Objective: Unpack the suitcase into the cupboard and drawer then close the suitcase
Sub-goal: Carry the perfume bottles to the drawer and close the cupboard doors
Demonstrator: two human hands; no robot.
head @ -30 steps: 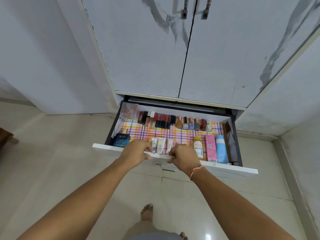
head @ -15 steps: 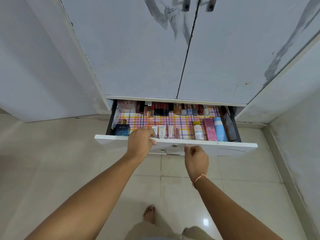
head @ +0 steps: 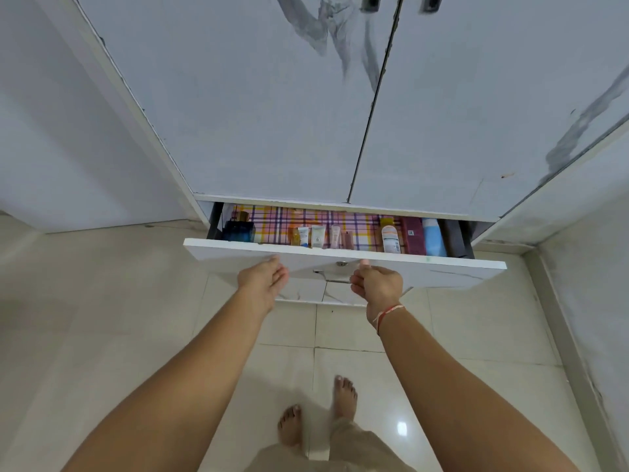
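Observation:
The white drawer [head: 452,272] under the cupboard stands only a narrow way out. Its checked liner carries a dark blue perfume bottle [head: 239,229], small tubes [head: 316,236], a white bottle [head: 390,237], a maroon box [head: 413,235] and a light blue bottle [head: 433,237]. My left hand [head: 263,279] is at the drawer front with relaxed fingers; I cannot tell if it touches. My right hand [head: 376,282] has loosely curled fingers by the metal handle [head: 332,279], thumb tip against the front. The cupboard doors [head: 258,107] above are closed. The suitcase is out of view.
Pale floor tiles [head: 136,318] spread below the drawer. A white wall [head: 51,148] runs on the left and another white panel [head: 585,267] on the right. My bare feet [head: 343,395] stand just behind the drawer.
The drawer has slid most of the way into the cabinet. Both hands have come off its top edge and now sit at its front face.

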